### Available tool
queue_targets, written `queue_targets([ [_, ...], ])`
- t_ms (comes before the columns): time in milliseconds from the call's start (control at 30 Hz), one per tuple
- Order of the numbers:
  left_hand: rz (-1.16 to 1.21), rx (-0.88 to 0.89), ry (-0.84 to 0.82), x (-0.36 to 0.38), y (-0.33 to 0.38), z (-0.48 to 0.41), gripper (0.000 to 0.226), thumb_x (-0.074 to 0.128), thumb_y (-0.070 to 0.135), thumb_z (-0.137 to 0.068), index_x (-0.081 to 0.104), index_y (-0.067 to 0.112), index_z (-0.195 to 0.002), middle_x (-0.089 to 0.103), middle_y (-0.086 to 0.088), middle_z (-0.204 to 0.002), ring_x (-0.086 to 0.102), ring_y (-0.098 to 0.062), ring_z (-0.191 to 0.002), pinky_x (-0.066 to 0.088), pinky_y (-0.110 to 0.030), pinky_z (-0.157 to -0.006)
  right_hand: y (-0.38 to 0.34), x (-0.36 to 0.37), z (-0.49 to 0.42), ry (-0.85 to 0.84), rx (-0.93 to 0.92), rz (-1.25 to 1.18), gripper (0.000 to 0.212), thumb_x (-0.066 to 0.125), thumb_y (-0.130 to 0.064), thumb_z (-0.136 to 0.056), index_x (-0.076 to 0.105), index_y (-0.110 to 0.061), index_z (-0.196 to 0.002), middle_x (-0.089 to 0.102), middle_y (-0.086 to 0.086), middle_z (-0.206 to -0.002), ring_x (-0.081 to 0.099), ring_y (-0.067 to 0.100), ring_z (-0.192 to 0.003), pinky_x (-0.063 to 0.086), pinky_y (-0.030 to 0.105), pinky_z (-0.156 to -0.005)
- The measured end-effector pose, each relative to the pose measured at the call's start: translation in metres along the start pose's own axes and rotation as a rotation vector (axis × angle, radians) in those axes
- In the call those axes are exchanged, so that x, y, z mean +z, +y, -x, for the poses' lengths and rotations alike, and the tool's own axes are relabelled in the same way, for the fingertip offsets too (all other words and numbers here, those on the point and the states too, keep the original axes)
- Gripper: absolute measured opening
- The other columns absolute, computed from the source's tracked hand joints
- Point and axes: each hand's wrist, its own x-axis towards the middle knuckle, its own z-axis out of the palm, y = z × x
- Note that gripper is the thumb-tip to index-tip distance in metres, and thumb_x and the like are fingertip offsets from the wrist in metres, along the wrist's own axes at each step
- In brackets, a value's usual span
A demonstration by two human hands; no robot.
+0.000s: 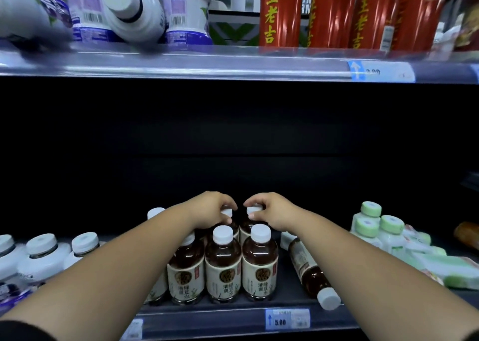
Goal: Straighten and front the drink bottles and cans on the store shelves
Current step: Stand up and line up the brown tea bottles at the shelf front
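The left hand (pixel 211 208) grips the cap of a far-row brown tea bottle (pixel 227 212). The right hand (pixel 270 212) grips the cap of the neighbouring bottle (pixel 252 209). Three front bottles (pixel 223 263) stand upright near the lower shelf (pixel 207 317) edge. A toppled bottle (pixel 309 270) lies just right of them.

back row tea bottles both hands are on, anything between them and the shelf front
Yes: the front-row bottles stand directly before the back-row bottles that the left hand and right hand grip by the caps.
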Motion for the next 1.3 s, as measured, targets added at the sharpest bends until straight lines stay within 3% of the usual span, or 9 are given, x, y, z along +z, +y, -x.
queue_targets([
  [267,-0.009,0.051,-0.05,-0.004,-0.007,-0.001,0.032,0.074,0.037,-0.084,0.064,0.043,-0.114,0.061,0.021,-0.114,0.054,-0.004,-0.112,0.044,-0.03,-0.1,0.001,-0.01,0.007,-0.085,-0.041,0.062,0.025,0.07,-0.022,-0.093,0.069,-0.03,-0.117,0.066,-0.018,-0.105,0.06,-0.002,-0.096,0.044,0.015,-0.081],
  [400,0.018,0.069,-0.004,-0.004,-0.001,0.007,0.046,0.074,0.039,-0.085,0.059,0.037,-0.128,0.061,0.018,-0.126,0.052,-0.003,-0.12,0.043,-0.03,-0.104,0.002,-0.009,0.014,-0.076,-0.036,0.037,0.034,0.069,-0.027,-0.093,0.066,-0.034,-0.126,0.064,-0.014,-0.124,0.058,0.005,-0.114,0.047,0.024,-0.095],
  [533,0.103,0.184,0.12,-0.007,0.023,0.023,0.039,0.071,0.041,-0.087,0.061,0.041,-0.124,0.059,0.019,-0.123,0.056,0.0,-0.112,0.049,-0.032,-0.1,0.007,-0.012,0.033,-0.019,-0.072,0.014,0.036,0.068,-0.025,-0.094,0.064,-0.032,-0.129,0.062,-0.017,-0.119,0.058,0.003,-0.112,0.049,0.032,-0.101],
  [700,0.09,0.395,0.192,0.007,0.069,0.046,0.035,0.07,0.046,-0.085,0.062,0.041,-0.12,0.059,0.021,-0.118,0.053,0.001,-0.112,0.048,-0.031,-0.096,0.019,-0.028,0.087,0.079,-0.115,-0.011,0.037,0.071,-0.019,-0.091,0.065,-0.033,-0.125,0.061,-0.021,-0.121,0.053,-0.015,-0.105,0.042,0.009,-0.093],
  [800,0.097,0.53,0.21,0.028,0.101,0.06,0.04,0.073,0.041,-0.084,0.064,0.032,-0.122,0.06,0.016,-0.119,0.056,-0.002,-0.11,0.047,-0.029,-0.096,0.032,-0.034,0.125,0.135,-0.092,-0.056,0.035,0.075,-0.022,-0.089,0.067,-0.038,-0.119,0.065,-0.018,-0.121,0.058,-0.011,-0.102,0.045,0.018,-0.09],
  [933,0.176,0.602,0.22,0.069,0.13,0.072,0.041,0.077,0.037,-0.08,0.064,0.034,-0.118,0.059,0.016,-0.119,0.053,0.001,-0.111,0.044,-0.023,-0.097,0.055,-0.035,0.174,0.25,-0.044,-0.161,0.041,0.078,-0.017,-0.085,0.068,-0.045,-0.114,0.065,-0.019,-0.121,0.057,-0.004,-0.117,0.047,0.029,-0.102],
  [1100,0.292,0.549,0.216,0.129,0.143,0.069,0.05,0.081,0.036,-0.074,0.065,0.031,-0.121,0.056,0.021,-0.121,0.052,0.002,-0.115,0.042,-0.023,-0.101,0.081,-0.019,0.223,0.394,0.087,-0.281,0.045,0.08,-0.014,-0.082,0.067,-0.048,-0.108,0.064,-0.024,-0.121,0.055,-0.01,-0.115,0.051,0.026,-0.099],
  [1200,0.338,0.464,0.196,0.162,0.143,0.064,0.057,0.084,0.037,-0.067,0.064,0.031,-0.12,0.052,0.019,-0.124,0.052,-0.004,-0.117,0.043,-0.03,-0.101,0.095,-0.007,0.239,0.395,0.129,-0.297,0.046,0.08,-0.015,-0.082,0.065,-0.048,-0.11,0.066,-0.03,-0.112,0.059,-0.01,-0.109,0.051,0.02,-0.092],
  [1300,0.305,0.357,0.261,0.186,0.147,0.062,0.058,0.087,0.035,-0.064,0.065,0.035,-0.117,0.044,0.023,-0.123,0.049,-0.012,-0.119,0.042,-0.029,-0.102,0.105,0.002,0.241,0.347,0.171,-0.316,0.046,0.079,-0.015,-0.083,0.064,-0.049,-0.11,0.067,-0.021,-0.115,0.061,-0.007,-0.108,0.051,0.02,-0.092],
])
